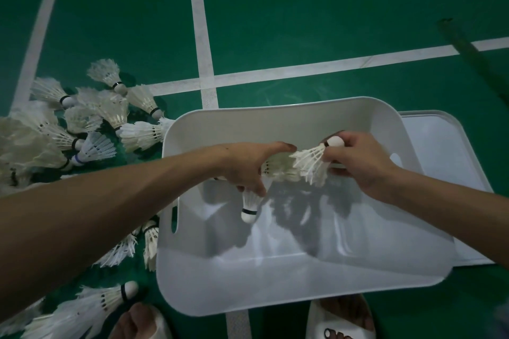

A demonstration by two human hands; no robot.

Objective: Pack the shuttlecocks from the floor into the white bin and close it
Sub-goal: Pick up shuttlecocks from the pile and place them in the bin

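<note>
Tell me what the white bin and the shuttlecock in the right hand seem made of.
White bin: probably plastic, smooth, faint sheen; moulded rounded corners, cut handle slot. Shuttlecock in the right hand: skirt looks like white feathers with separate quills; base matte white, material unclear.

Badminton court, by look of it. Green sports floor (303, 8), white painted lines (202, 36) meeting at right angles. Feather shuttlecocks (91, 121) heaped on floor, left side.

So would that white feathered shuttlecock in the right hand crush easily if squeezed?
Probably: the white feathered shuttlecock has thin, splayed feathers that look delicate. It seems light, since the right hand pinches it near the cork end. Cone-shaped, it would likely roll in a curve.
</note>
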